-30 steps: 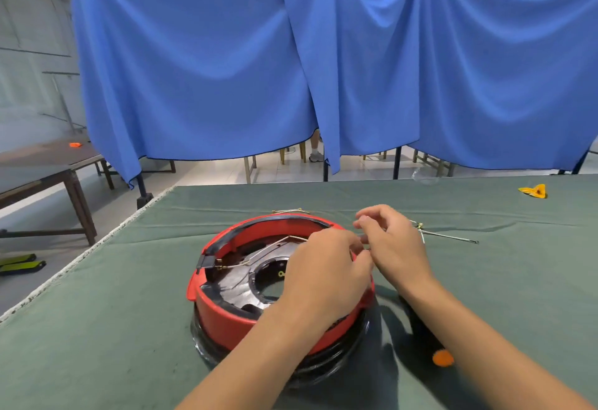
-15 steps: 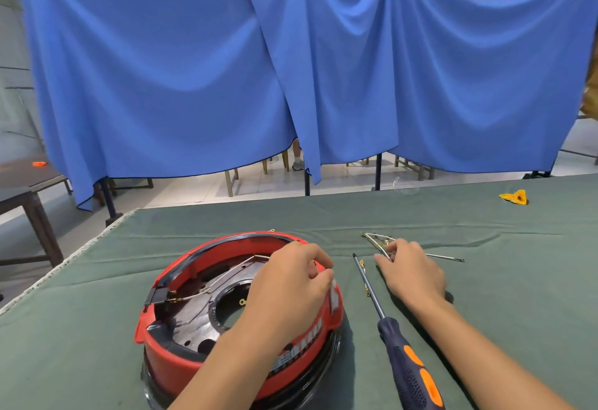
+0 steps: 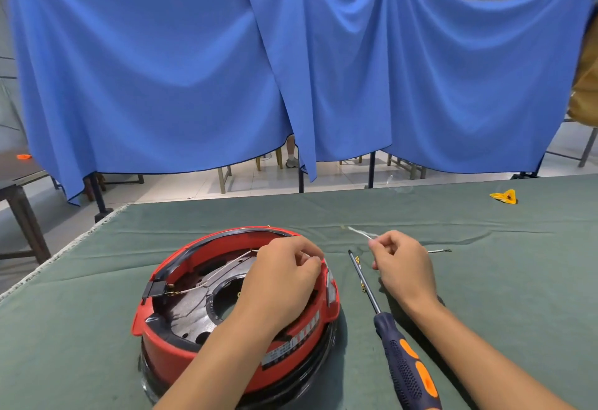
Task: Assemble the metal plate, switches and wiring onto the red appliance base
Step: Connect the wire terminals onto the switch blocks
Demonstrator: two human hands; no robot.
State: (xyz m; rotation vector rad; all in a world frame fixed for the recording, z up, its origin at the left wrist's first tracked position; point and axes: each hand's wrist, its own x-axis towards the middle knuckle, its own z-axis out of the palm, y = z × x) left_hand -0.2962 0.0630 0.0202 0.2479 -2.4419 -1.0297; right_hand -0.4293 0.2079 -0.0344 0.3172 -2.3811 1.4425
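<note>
The red appliance base (image 3: 181, 358) stands on the green table, with a dark round metal plate (image 3: 191, 309) inside it. Thin wires (image 3: 223, 272) cross the plate to a black switch block (image 3: 157, 287) at the left rim. My left hand (image 3: 281, 277) lies over the base's right side, its fingers curled and pinching a wire end at the rim. To the right of the base, my right hand (image 3: 401, 264) hovers just above the cloth and pinches a thin white wire (image 3: 359, 232) that trails up and left.
A screwdriver (image 3: 401, 364) with a blue and orange handle lies between my hands, tip pointing away. Small brass terminals (image 3: 357, 260) lie beside its shaft. A yellow part (image 3: 503, 196) sits far right. A blue curtain hangs behind the table's far edge.
My right hand left the base's rim, moved right onto the cloth and has lifted a white wire. My left hand stayed on the base. The screwdriver came into view.
</note>
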